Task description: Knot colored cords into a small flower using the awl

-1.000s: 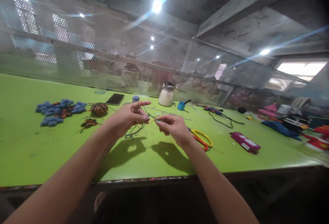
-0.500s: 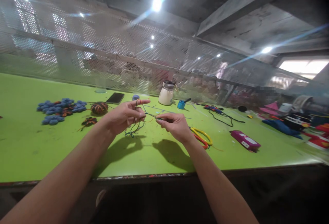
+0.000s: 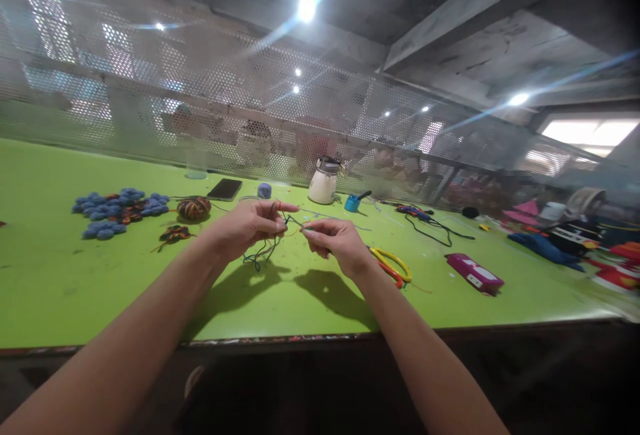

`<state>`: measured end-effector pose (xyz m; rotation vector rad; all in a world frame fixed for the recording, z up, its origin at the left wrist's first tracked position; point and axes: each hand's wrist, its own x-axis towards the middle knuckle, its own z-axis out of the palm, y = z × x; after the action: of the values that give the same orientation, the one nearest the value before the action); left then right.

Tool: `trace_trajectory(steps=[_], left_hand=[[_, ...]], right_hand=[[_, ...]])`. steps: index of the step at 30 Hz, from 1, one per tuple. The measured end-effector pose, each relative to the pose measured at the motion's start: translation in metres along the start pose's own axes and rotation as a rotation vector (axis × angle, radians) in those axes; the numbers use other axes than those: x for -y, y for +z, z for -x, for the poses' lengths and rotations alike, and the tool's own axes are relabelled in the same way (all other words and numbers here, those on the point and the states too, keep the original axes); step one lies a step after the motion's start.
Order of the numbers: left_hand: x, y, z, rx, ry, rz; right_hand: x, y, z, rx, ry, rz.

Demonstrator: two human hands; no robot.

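Observation:
Dark yarn (image 3: pixel 266 248) hangs in loops below my left hand (image 3: pixel 255 223), whose thumb and fingers pinch it while the index finger stretches out to the right. My right hand (image 3: pixel 337 240) is closed on a thin hook (image 3: pixel 296 222) that points left to the yarn at my left fingertips. The two hands are close together above the green table (image 3: pixel 220 315) but do not touch. A multicoloured yarn ball (image 3: pixel 194 208) and a small dark knitted piece (image 3: pixel 174 234) lie left of my left hand. Yellow-handled scissors (image 3: pixel 393 264) lie just right of my right hand.
Blue crocheted flowers (image 3: pixel 120 210) lie at the left. Farther back are a phone (image 3: pixel 225 189), a small blue yarn ball (image 3: pixel 265 190), a white jug (image 3: pixel 323 182) and a blue pot (image 3: pixel 353 203). A purple box (image 3: pixel 474 274) sits at the right, near dark cords (image 3: pixel 435 223).
My left index finger has lowered slightly, and the hook now tilts more steeply at the yarn. The view has shifted a little.

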<state>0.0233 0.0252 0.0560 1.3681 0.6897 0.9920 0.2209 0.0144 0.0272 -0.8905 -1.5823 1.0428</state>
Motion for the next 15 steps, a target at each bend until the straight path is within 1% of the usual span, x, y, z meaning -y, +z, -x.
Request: trace_trajectory(steps=[3, 6, 10, 13, 15], left_hand=[[0.004, -0.001, -0.002, 0.052, -0.012, -0.004], [0.007, -0.002, -0.004, 0.085, -0.023, 0.011], [0.010, -0.002, -0.006, 0.100, -0.015, 0.033], [0.011, -0.002, -0.007, 0.102, 0.007, 0.025], [0.012, -0.003, -0.007, 0.108, 0.016, 0.020]], right_hand=[[-0.002, 0.001, -0.001, -0.022, -0.009, -0.002], [-0.001, 0.003, 0.000, -0.024, -0.067, 0.075], [0.001, 0.005, 0.001, 0.027, -0.162, 0.190], [-0.002, 0.003, 0.000, 0.025, -0.225, 0.220], [-0.004, 0.002, -0.001, 0.012, -0.236, 0.211]])
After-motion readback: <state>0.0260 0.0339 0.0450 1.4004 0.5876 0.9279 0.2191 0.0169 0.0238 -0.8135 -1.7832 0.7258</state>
